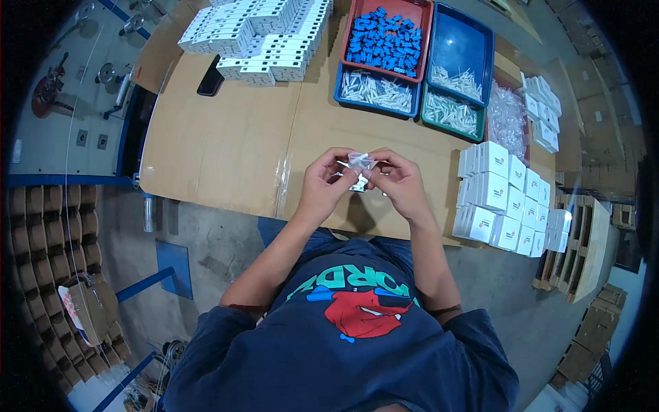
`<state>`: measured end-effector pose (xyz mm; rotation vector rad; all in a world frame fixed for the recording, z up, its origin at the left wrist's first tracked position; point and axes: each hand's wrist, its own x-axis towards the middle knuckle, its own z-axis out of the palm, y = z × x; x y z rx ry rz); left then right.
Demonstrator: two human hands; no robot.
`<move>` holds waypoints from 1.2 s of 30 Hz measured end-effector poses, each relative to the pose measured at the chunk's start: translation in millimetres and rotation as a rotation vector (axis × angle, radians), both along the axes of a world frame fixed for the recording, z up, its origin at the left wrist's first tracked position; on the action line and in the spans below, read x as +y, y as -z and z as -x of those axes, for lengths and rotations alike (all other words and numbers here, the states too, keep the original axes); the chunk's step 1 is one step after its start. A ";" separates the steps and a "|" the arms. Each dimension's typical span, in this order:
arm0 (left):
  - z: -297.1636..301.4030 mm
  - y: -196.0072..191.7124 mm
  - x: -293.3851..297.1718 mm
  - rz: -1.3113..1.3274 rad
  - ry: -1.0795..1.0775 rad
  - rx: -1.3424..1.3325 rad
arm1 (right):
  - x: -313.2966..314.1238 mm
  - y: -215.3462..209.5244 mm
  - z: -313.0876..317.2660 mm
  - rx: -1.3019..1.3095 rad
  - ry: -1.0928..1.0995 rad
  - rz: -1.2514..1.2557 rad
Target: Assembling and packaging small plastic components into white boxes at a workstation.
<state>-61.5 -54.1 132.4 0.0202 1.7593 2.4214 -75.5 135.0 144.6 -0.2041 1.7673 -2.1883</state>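
Fingers of the left hand and right hand are pinching a small clear plastic bag between them, holding it above the near edge of the surface. Stacked white boxes are occupying the near right corner. Farther out, a green tray and a blue tray are holding slim white pieces. A black phone is lying toward the far left corner. Near the far edge, a red tray is containing blue pieces.
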 end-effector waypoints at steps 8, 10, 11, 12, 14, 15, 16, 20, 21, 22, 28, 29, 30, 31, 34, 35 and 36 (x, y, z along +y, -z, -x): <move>0.1 -2.9 -1.0 -0.034 -0.003 -0.054 | -2.5 -1.4 -0.2 -0.036 0.069 -0.036; 0.9 -1.3 -0.5 -0.047 -0.004 -0.048 | -4.3 -0.1 -0.8 -0.034 0.073 -0.019; 0.7 -1.6 0.0 -0.048 -0.004 -0.048 | -5.1 0.9 -1.0 -0.031 0.078 -0.001; 0.4 -2.4 0.7 -0.049 -0.011 -0.043 | -5.6 1.8 -1.1 -0.031 0.078 -0.001; 0.7 -4.4 0.7 -0.050 -0.016 -0.038 | -6.0 2.9 -1.1 -0.008 0.095 0.041; 1.1 -5.6 -0.2 -0.054 -0.013 -0.066 | -6.3 2.5 -1.2 -0.008 0.096 0.041; 1.2 -6.2 -1.1 -0.057 -0.013 -0.095 | -7.4 1.8 -1.3 0.013 0.104 0.019; 0.6 3.8 -0.6 -0.034 -0.033 -0.038 | -11.5 -7.1 -2.2 0.061 0.111 -0.018; 0.6 3.6 -0.5 -0.030 -0.030 -0.051 | -11.6 -8.2 -2.5 0.061 0.111 -0.018; 0.9 2.4 0.1 -0.025 -0.026 -0.062 | -11.4 -9.1 -2.6 0.071 0.101 -0.011; 1.5 1.2 1.8 0.027 -0.078 -0.015 | -9.4 -8.5 -0.7 0.061 0.107 -0.039; 1.6 1.9 1.7 0.027 -0.078 -0.015 | -8.9 -7.1 0.4 0.035 0.135 -0.024; 1.8 2.1 1.8 0.027 -0.067 0.002 | -8.5 -5.2 1.2 0.035 0.136 -0.024; 1.9 1.9 1.8 0.026 -0.057 0.021 | -8.2 -3.3 2.0 0.042 0.166 -0.022; 0.0 -2.9 1.2 -0.074 -0.066 -0.063 | -7.7 -5.2 3.7 0.109 0.222 -0.068; -0.2 -0.5 0.6 -0.073 -0.067 -0.062 | -7.9 -6.6 3.9 0.170 0.245 -0.115; -0.4 4.5 0.1 -0.061 -0.078 -0.048 | -7.7 -6.3 3.8 0.170 0.244 -0.114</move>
